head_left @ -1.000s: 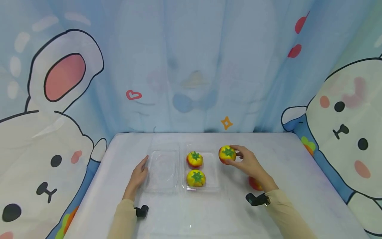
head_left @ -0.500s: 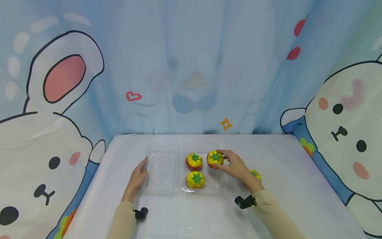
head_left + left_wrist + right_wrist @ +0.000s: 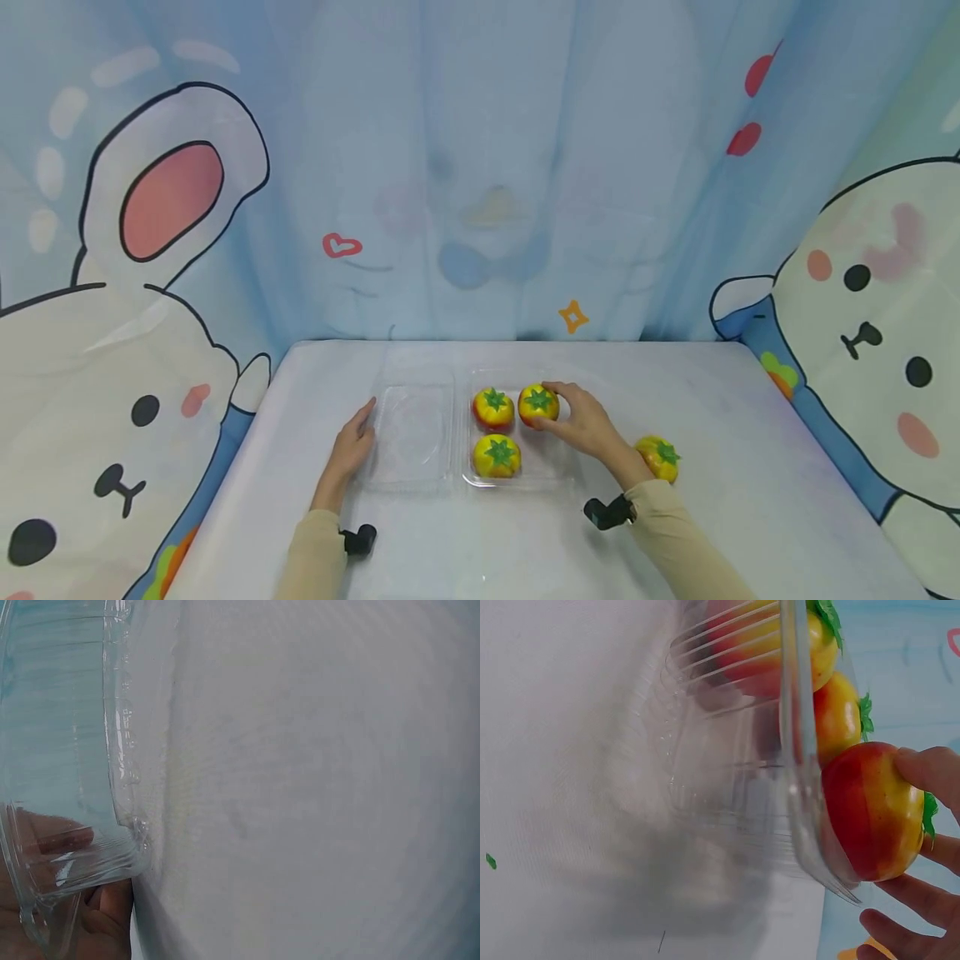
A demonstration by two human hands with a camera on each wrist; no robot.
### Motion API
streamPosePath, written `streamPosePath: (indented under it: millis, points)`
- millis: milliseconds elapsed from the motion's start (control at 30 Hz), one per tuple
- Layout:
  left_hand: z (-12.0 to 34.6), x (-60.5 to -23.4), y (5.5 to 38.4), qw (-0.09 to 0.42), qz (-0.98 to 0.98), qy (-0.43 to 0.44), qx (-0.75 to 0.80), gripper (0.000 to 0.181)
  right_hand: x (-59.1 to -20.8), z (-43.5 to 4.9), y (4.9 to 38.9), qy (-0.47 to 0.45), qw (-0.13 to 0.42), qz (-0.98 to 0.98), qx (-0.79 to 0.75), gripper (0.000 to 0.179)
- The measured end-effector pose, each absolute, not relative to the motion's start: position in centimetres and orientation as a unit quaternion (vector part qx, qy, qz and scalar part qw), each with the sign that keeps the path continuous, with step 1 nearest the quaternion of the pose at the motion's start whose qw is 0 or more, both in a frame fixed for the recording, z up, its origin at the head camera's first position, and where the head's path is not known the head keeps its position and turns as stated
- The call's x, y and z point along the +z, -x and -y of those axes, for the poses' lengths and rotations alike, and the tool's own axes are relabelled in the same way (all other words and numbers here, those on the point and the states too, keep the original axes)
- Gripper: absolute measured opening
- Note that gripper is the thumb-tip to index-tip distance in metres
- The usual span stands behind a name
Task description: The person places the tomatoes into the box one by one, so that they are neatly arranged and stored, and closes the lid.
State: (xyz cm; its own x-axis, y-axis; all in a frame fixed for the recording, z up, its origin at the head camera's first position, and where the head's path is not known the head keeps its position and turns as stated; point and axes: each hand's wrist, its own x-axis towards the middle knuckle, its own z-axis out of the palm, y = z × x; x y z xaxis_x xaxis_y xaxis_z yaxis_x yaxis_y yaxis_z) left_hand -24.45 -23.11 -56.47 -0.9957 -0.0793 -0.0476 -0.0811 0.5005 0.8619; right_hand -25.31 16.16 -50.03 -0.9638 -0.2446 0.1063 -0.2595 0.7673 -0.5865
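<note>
In the head view, a clear plastic clamshell box lies spread wide, its lid (image 3: 412, 433) on the left and its base (image 3: 536, 475) on the right. Two red-and-yellow persimmon-like fruits with green leafy tops, one at the back (image 3: 493, 408) and one in front (image 3: 497, 456), sit in the base's left half. My right hand (image 3: 588, 425) holds a third such fruit (image 3: 874, 810) between thumb and fingers at the base's back right, at rim height in the right wrist view. My left hand (image 3: 351, 446) rests along the lid's left edge, partly seen through clear plastic in the left wrist view.
Another persimmon-like fruit (image 3: 660, 458) lies tilted on the white tablecloth (image 3: 480, 550), right of the box beside my right wrist. A blue curtain (image 3: 487, 167) with cartoon rabbits hangs behind the table.
My right hand has carried its fruit leftward from outside the box to over the base's back right. The loose fruit on the right is less covered by my arm. My left hand stays put.
</note>
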Motion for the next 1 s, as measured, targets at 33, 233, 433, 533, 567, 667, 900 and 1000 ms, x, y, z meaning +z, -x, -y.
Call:
streamPosePath:
  millis: [33,233,433,533,567,667,900,1000]
  points:
    - [23.1,-56.5,24.4,-0.001,-0.866,0.045,0.498,0.055,-50.1,-16.1,25.3,-0.132,0.009,0.94,0.315,0.065]
    - [23.2,-56.8,24.4,0.0,-0.863,0.037,0.503,0.055,-50.6,-15.6,25.4,-0.121,-0.007,0.942,0.313,0.064]
    - [23.3,-56.7,24.5,-0.003,-0.861,0.028,0.507,0.056,-51.1,-15.2,25.6,-0.111,-0.006,0.947,0.301,0.062]
    - [23.2,-56.6,24.5,-0.004,-0.861,0.03,0.507,0.056,-51.3,-15.2,25.7,-0.115,0.004,0.948,0.296,0.062]
    - [23.2,-56.6,24.5,-0.006,-0.862,0.029,0.506,0.055,-51.3,-15.2,25.7,-0.117,0.007,0.948,0.296,0.062]
    - [23.1,-56.5,24.5,-0.007,-0.861,0.03,0.507,0.055,-51.5,-15.2,25.9,-0.118,0.009,0.949,0.291,0.062]
    - [23.1,-56.6,24.4,-0.007,-0.865,0.031,0.502,0.055,-51.7,-15.3,26.1,-0.125,0.006,0.952,0.281,0.064]
    - [23.1,-56.6,24.4,-0.01,-0.865,0.028,0.501,0.055,-51.9,-15.3,26.1,-0.127,0.008,0.95,0.286,0.063]
